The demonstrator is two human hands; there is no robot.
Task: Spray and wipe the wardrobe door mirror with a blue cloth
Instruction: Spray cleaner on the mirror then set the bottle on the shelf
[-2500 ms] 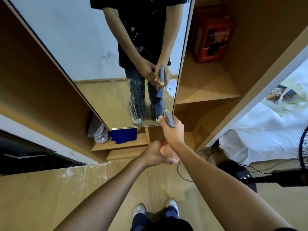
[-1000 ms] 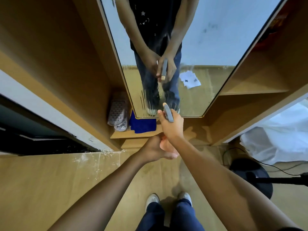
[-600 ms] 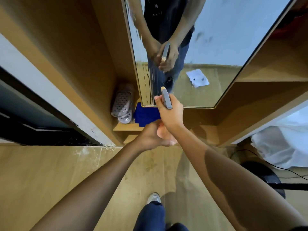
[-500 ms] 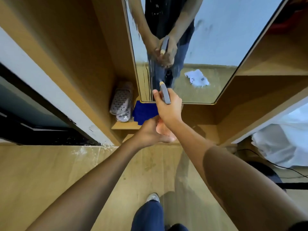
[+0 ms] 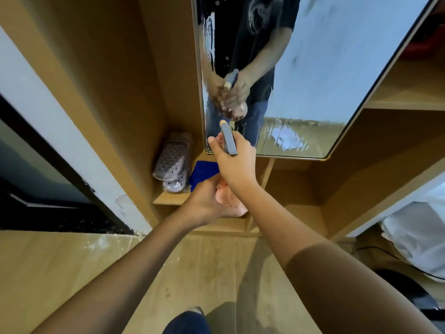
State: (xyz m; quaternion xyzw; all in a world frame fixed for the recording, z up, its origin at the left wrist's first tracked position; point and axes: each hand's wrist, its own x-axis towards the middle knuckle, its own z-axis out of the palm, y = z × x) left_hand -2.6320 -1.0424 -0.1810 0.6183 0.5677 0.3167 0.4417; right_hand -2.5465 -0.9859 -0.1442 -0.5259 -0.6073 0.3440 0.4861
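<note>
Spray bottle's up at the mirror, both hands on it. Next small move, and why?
Probably set the spray bottle down and take the blue cloth from the shelf: the mirror already shows wet streaks along its left edge and bottom, and neither hand holds the cloth.

even soft indoor light, slight motion blur, strong wide-angle bending at edges.

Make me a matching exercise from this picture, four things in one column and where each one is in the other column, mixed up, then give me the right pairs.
Things
1. spray bottle
2. blue cloth
3. slippers
4. mirror

Places
A. upright against the wardrobe's left wall, on the low shelf
B. on the wardrobe door, wet streaks on its lower part
C. lying on the low shelf, right of the slippers
D. held in both hands, nozzle toward the glass

Pairs: 1-D, 2-C, 3-A, 4-B
</note>
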